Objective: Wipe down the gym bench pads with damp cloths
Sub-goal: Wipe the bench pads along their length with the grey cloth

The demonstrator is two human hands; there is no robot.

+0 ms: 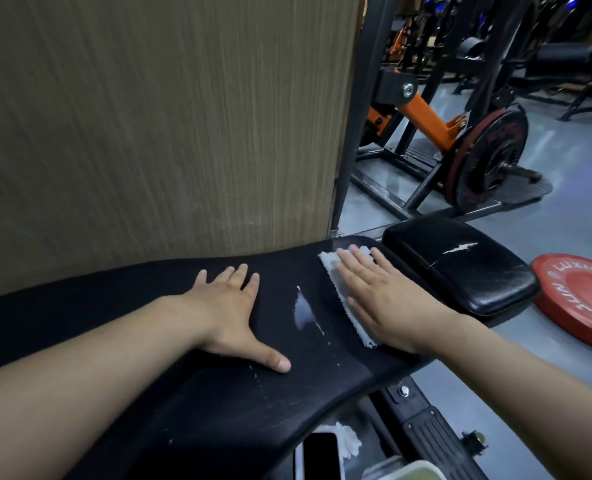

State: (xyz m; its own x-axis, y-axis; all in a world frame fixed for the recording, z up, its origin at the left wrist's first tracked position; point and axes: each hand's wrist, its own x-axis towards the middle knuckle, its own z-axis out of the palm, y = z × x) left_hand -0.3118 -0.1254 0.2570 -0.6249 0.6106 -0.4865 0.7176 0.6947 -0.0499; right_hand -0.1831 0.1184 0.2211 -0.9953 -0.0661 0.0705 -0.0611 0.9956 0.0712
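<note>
A long black bench pad (169, 386) runs across the lower half of the head view, with a torn patch in its middle. My left hand (232, 313) rests flat on it with fingers spread. To the right, my right hand (388, 296) presses a white cloth (336, 282) flat against the pad near its far end. A smaller black seat pad (460, 265) with a rip in its cover sits just beyond the cloth.
A wood-grain panel (162, 126) stands directly behind the bench. A red weight plate (585, 299) lies on the grey floor at right. An orange and black plate-loaded machine (454, 140) stands behind. Below the bench lie a phone (322, 455) and another white cloth (348, 441).
</note>
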